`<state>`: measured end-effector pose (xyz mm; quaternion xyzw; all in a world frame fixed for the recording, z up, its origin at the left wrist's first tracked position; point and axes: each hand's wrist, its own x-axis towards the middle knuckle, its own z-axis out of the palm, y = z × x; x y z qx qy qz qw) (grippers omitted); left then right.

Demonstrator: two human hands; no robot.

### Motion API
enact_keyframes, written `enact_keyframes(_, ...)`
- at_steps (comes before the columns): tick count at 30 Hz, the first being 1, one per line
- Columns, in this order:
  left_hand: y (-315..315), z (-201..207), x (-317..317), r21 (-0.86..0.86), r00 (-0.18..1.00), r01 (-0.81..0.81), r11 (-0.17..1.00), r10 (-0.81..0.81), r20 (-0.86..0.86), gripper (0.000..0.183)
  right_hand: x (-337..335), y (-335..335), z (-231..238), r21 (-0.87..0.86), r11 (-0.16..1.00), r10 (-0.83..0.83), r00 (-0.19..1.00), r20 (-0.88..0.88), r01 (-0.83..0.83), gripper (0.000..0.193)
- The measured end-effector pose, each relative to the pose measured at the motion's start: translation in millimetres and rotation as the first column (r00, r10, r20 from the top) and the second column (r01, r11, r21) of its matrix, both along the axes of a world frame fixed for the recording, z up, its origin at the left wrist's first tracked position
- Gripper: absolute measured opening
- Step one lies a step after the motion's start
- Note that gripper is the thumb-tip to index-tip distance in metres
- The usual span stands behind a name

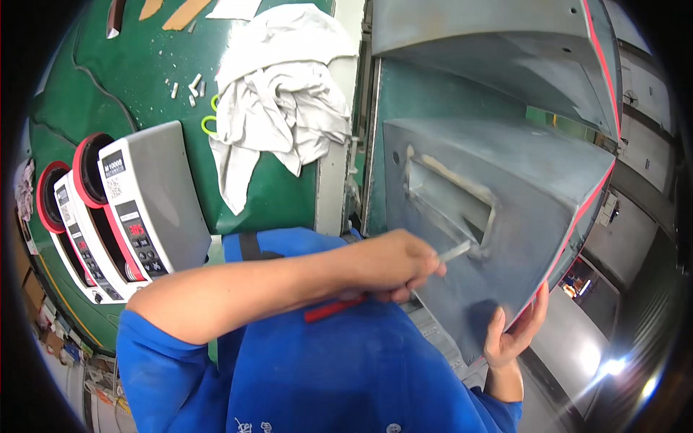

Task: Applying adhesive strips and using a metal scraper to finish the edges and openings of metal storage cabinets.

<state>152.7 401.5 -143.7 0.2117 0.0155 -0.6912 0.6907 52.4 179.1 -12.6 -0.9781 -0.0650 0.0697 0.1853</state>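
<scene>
My left hand (393,265) is closed around a red-handled tool (333,309) with a narrow, flat, pale blade, blurred by motion. The blade tip meets the lower corner of a rectangular cutout in a grey box-shaped housing (433,270). Rough, beige-edged patches line that cutout. My right hand (514,335) grips the housing's near right edge, its thumb on the face and its fingers along the red strip on the rim. The housing stands tilted in front of me.
A second grey housing (484,32) with a red-striped edge lies beyond. On the green table (166,86) at left are a crumpled white cloth (289,94), green-handled scissors (209,124) partly under it, small white cylinders (193,88) and two white tape dispensers (155,195).
</scene>
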Motion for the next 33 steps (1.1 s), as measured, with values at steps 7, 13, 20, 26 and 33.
enact_keyframes(7,-5,7,14,0.097,0.99,-0.046,0.994,0.032,0.134,0.028,3,1,-2,-0.003,1.0,-0.012,1.0,0.016,0.012,0.063)
enact_keyframes(13,-15,10,13,0.083,0.979,-0.055,0.995,0.038,0.201,0.024,1,2,-3,0.029,0.999,-0.035,0.999,0.02,0.034,0.064)
enact_keyframes(20,-31,-1,15,-0.009,0.694,-0.004,1.0,0.009,0.719,0.022,2,2,-1,0.014,1.0,-0.006,1.0,-0.007,0.006,0.063)
enact_keyframes(26,-26,21,32,0.158,0.988,0.115,0.981,-0.129,0.084,0.024,4,2,0,0.022,1.0,-0.021,0.999,-0.05,0.022,0.065)
enact_keyframes(33,-29,14,29,0.227,0.994,0.096,0.969,-0.103,0.02,0.025,4,0,-3,-0.025,0.999,0.02,1.0,-0.015,-0.021,0.066)
